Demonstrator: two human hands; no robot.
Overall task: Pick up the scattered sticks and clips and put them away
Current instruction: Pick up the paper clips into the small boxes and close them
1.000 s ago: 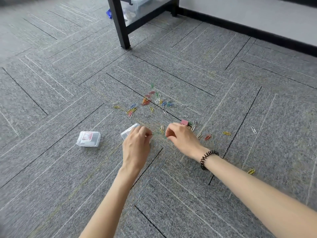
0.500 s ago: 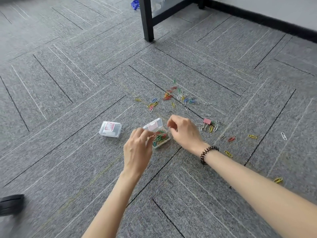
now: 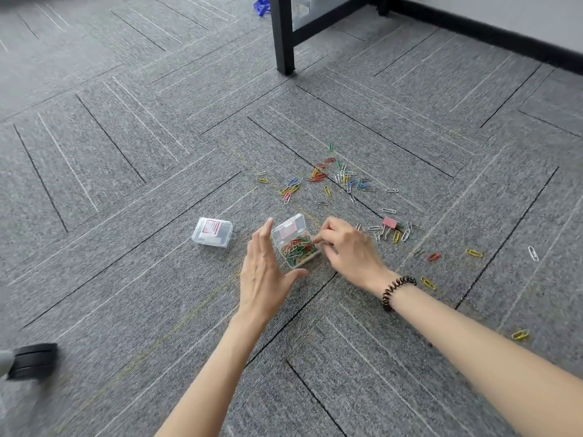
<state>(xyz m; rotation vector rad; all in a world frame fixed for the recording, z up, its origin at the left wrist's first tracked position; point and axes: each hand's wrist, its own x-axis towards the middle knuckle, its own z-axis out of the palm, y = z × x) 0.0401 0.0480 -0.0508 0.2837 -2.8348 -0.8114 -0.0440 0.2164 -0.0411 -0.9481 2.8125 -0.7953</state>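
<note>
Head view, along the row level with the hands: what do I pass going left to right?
In order: closed box → left hand → open box → right hand → binder clip → red clip → white clip.

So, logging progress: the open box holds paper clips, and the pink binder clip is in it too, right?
No. In the head view the box holds paper clips, but the binder clip lies on the carpet, right of the right hand.
</note>
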